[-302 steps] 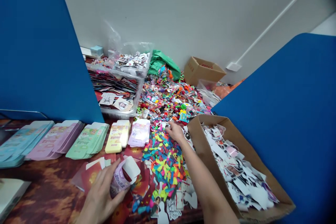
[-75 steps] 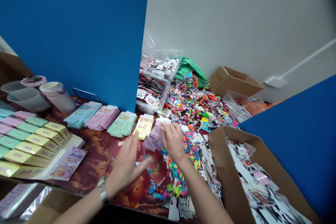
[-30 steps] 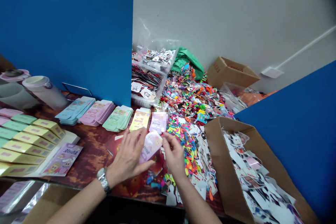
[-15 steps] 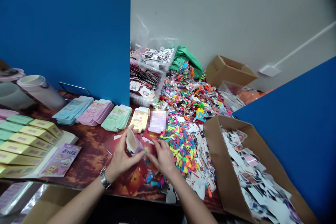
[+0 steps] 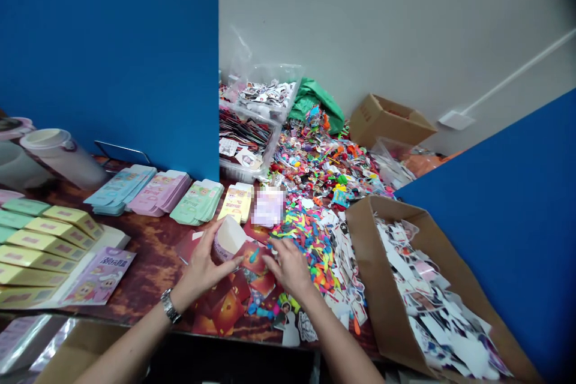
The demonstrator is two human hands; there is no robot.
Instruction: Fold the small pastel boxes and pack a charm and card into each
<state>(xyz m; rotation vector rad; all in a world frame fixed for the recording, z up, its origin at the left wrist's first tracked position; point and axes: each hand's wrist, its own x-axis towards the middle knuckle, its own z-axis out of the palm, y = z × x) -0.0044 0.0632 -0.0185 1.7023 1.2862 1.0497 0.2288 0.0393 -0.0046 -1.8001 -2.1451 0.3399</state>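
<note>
My left hand [image 5: 207, 267] is closed around a small paper box [image 5: 231, 239] with a pale inside and lilac printing. The box's mouth is open and tilted toward my right. Just right of it, my right hand [image 5: 288, 265] hovers over red printed cards [image 5: 252, 259], fingers apart, with nothing visible between them. A small blue balloon [image 5: 254, 256] shows against one card between my hands. Whether my right fingertips touch that card is hard to tell. Loose coloured balloons [image 5: 306, 234] are spread beyond my right hand.
Flattened cartons in blue [image 5: 119, 189], pink, green and yellow stand in a row behind. Yellow boxes [image 5: 36, 258] fill the left side. A large carton of paper cutouts [image 5: 432, 312] stands right. Small trinkets [image 5: 324, 156] pile up behind, beside clear bins [image 5: 265, 162].
The paper box has been opened wider and turned, so more of its inside shows. My right hand has drawn away from it to the right, and its fingers have parted.
</note>
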